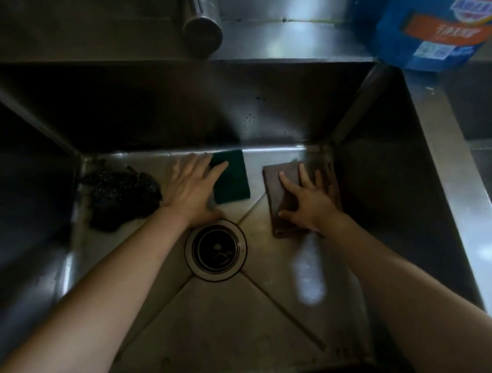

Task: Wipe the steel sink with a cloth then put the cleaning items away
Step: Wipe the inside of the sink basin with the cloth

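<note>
I am looking down into a steel sink (366,165), taking the drain (215,250) in its floor as my landmark. Far left of the drain, against the back wall, a dark wire scrubber (121,197) is lying. Just behind the drain, my left hand (191,192) is resting flat with fingers spread and released, its fingertips touching a green scouring pad (233,177). Right of the drain, my right hand (306,198) is pressing a folded brown cloth (282,194) onto the sink floor near the right wall, fingers straight, not clenched.

To wipe well, I judge I should be keeping the palm flat on the cloth and working in overlapping strokes toward the drain, lifting the pad and scrubber clear so nothing gets skipped.

Far right and behind the drain, a blue bag (442,3) is standing on the counter; its orange band carries white writing too blurred to read.
</note>
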The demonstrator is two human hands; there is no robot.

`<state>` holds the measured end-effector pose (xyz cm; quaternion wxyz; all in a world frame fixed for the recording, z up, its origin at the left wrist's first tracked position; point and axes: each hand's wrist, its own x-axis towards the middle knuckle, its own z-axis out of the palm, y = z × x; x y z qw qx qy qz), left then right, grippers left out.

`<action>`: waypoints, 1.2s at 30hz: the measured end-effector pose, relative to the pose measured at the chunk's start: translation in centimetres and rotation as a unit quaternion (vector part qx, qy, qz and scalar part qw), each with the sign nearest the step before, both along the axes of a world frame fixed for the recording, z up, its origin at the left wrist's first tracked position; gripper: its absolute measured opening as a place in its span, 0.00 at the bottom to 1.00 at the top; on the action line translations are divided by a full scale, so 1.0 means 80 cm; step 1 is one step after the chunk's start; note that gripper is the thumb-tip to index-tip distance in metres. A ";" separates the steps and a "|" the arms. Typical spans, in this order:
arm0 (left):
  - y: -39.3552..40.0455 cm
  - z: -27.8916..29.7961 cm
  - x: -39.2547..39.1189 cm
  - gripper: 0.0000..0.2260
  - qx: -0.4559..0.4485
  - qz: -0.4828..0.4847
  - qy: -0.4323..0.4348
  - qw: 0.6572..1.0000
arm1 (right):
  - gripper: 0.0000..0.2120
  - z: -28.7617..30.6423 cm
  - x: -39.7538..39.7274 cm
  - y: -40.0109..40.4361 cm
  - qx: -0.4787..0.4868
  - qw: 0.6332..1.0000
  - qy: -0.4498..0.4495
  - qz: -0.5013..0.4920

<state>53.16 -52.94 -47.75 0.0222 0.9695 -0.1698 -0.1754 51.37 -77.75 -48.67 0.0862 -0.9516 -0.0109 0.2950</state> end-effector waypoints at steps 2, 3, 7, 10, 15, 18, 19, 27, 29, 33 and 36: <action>0.010 0.005 -0.011 0.43 0.005 0.012 -0.003 1.000 | 0.41 0.001 -0.028 0.003 0.006 1.000 0.008 0.014; 0.014 0.006 -0.016 0.42 0.002 0.020 -0.007 1.000 | 0.41 0.002 -0.042 0.004 0.007 1.000 0.009 0.017; 0.022 0.014 -0.032 0.41 -0.011 0.030 -0.025 0.999 | 0.41 0.003 -0.090 0.016 0.006 0.998 0.028 0.060; 0.022 0.024 -0.044 0.40 -0.012 0.032 -0.020 0.999 | 0.40 0.005 -0.102 0.020 0.002 0.993 0.025 0.113; 0.013 0.024 -0.067 0.39 -0.002 0.007 0.011 1.000 | 0.42 0.005 -0.088 0.012 0.008 0.993 0.030 0.115; 0.001 0.022 -0.087 0.41 -0.006 -0.011 0.052 0.999 | 0.42 0.004 -0.093 0.012 0.008 0.995 0.030 0.095; -0.004 0.021 -0.093 0.43 0.003 -0.017 0.071 0.997 | 0.42 0.004 -0.099 0.013 0.008 0.995 0.033 0.089; -0.025 0.016 -0.113 0.53 0.100 -0.057 0.116 0.987 | 0.45 0.012 -0.114 -0.001 -0.011 0.992 0.071 0.101; -0.026 0.019 -0.114 0.53 0.113 -0.063 0.117 0.985 | 0.46 0.013 -0.109 0.000 -0.008 0.994 0.077 0.083; -0.028 0.019 -0.117 0.53 0.128 -0.068 0.110 0.983 | 0.46 0.015 -0.115 0.006 -0.027 0.989 0.075 0.125; -0.030 0.018 -0.118 0.53 0.135 -0.068 0.110 0.982 | 0.45 0.015 -0.134 0.006 -0.043 0.974 0.067 0.212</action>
